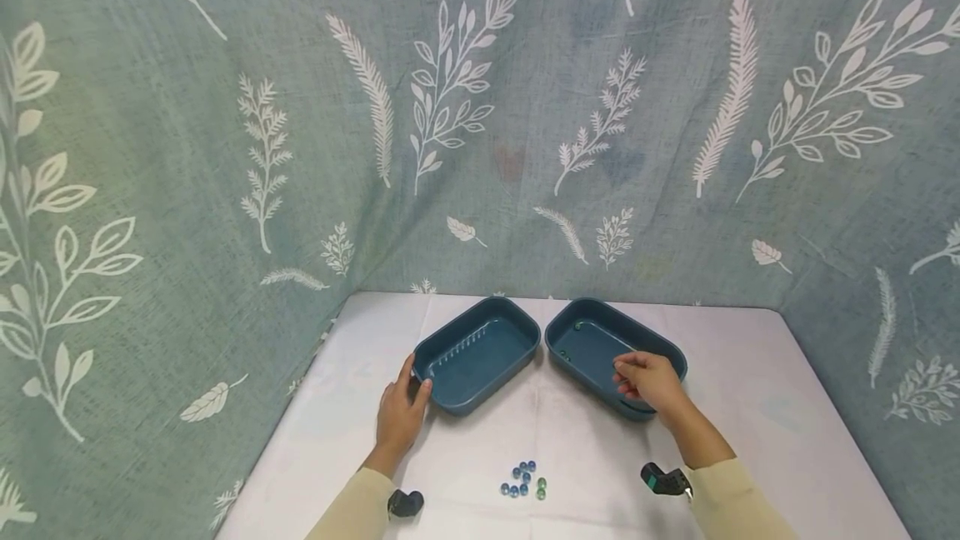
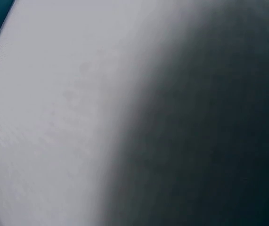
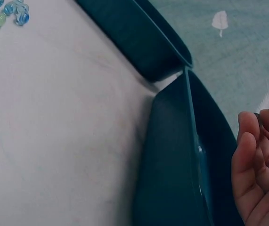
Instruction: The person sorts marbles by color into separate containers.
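Note:
My left hand (image 1: 400,419) rests against the near left corner of the left blue tray (image 1: 450,407), thumb and fingers spread at its rim. Over the near right part of the right blue tray (image 1: 600,394) is my right hand (image 1: 652,382). In the right wrist view, the thumb and a finger of the right hand (image 3: 261,165) pinch a small dark marble (image 3: 258,119), mostly hidden by the fingertips. A few green marbles (image 1: 578,326) lie inside the right tray. The left wrist view is largely blocked by a blurred dark shape, with no hand showing.
Several blue marbles (image 1: 514,491) and a couple of green marbles (image 1: 542,482) lie on the white table (image 1: 465,457) between the forearms. The trays stand angled, nearly touching. Leaf-patterned cloth (image 1: 510,240) hangs behind and at both sides.

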A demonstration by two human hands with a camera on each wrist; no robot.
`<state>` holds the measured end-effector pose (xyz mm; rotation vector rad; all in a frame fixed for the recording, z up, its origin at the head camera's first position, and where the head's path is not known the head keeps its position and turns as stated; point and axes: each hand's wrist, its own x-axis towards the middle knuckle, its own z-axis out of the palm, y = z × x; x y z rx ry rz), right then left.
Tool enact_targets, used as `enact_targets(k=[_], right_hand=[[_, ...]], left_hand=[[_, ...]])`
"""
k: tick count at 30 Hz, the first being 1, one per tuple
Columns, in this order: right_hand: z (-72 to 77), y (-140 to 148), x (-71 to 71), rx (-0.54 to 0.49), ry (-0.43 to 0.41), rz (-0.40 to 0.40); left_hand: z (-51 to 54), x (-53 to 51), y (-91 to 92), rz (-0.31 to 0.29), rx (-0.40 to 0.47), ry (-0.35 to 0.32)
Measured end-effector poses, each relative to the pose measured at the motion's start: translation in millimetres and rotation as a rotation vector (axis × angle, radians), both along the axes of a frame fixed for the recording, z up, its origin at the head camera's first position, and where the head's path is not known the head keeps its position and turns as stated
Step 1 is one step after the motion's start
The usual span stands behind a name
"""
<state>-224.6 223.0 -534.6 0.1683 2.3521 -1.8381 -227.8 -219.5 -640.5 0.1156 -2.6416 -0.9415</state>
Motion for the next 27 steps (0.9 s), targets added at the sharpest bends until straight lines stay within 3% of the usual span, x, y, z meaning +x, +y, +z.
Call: enact_targets(k=[19,27], right_hand=[[-5.0,12.3,-23.7,-0.121,-0.094,-0.002],[-12.1,15.5,-36.9,-0.202,-0.149,-0.02]], left_hand=[[4.4,-0.6,0.4,-0.006,-0.01,0.016],[1.0,1.2,1.5,0.0,0.001,0.002]])
